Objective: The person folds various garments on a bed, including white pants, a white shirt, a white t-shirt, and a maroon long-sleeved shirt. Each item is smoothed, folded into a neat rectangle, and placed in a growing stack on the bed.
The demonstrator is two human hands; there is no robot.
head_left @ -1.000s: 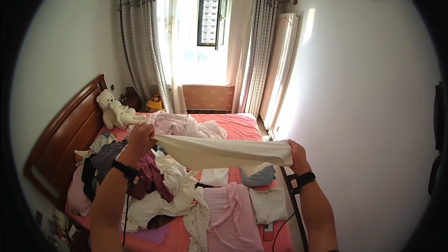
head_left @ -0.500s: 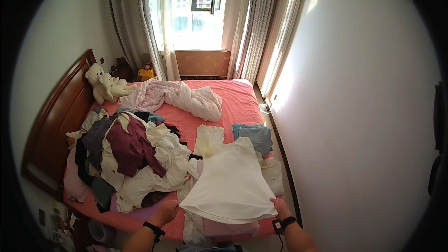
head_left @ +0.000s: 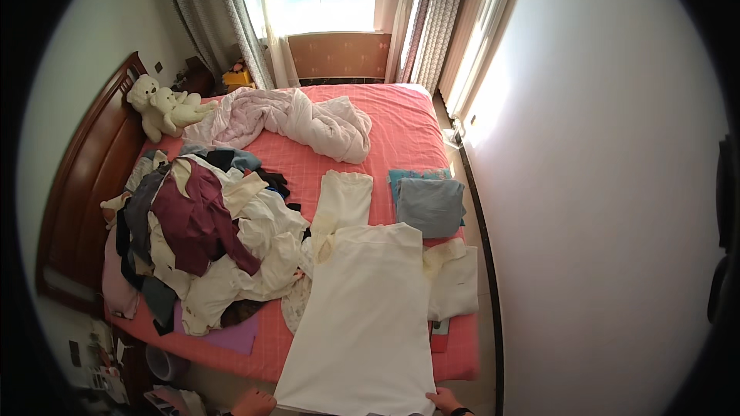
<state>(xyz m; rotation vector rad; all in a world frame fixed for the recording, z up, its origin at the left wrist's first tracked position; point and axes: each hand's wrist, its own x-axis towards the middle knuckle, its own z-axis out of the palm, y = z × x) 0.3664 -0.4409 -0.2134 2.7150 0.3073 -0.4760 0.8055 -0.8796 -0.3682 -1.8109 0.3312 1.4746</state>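
White top (head_left: 362,308), held midair a second ago, is now spread over the pink bedsheet (head_left: 408,127), body opened out nearly flat; hem is pinched by fingers of left hand (head_left: 254,403) and right hand (head_left: 445,400).

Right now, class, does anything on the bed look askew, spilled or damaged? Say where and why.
Yellowish patches flank the spread white garment's upper end; stain or sheer cloth, I cannot tell. The clothes heap near the headboard is tangled, unlike the folded grey-blue garment. No spill shows.
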